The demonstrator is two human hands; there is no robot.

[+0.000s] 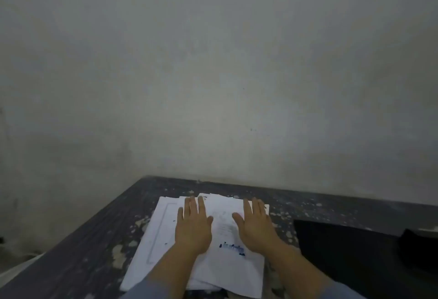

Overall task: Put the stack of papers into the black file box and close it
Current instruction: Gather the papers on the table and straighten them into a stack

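Grey plaster wall (213,62) fills the upper frame above a dark, paint-chipped table (94,239); the black box (350,251) sits at lower right. Bottom centre I see the papers (163,234) loosely fanned, so I judge my left hand (193,230) and right hand (256,227), both flat, fingers spread, gripping nothing, are squaring them for lifting.
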